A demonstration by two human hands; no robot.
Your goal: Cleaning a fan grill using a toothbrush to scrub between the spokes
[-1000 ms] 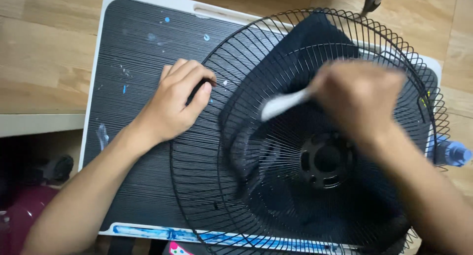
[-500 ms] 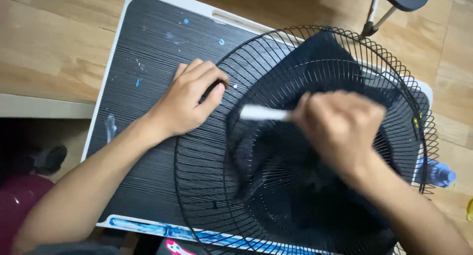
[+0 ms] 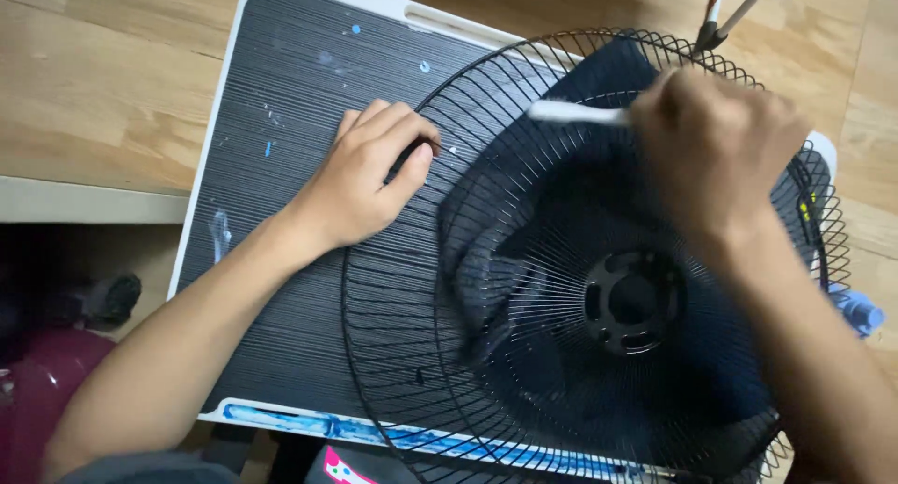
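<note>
Black board (image 3: 281, 260): left hand (image 3: 369, 180) fingers pinch fan guard (image 3: 393, 353) rim; right hand (image 3: 716, 147) fingers grip white brush (image 3: 575, 113).

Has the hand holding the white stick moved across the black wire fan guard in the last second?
Yes. The right hand with the white stick has moved from just above the guard's round black hub up toward the black wire fan guard's far rim.

Light wooden floor (image 3: 112, 82)

Fan grille (image 3: 524, 353) over cloth (image 3: 599, 194) on lap desk (image 3: 281, 91), ringed hub (image 3: 634, 302) right of centre.
</note>
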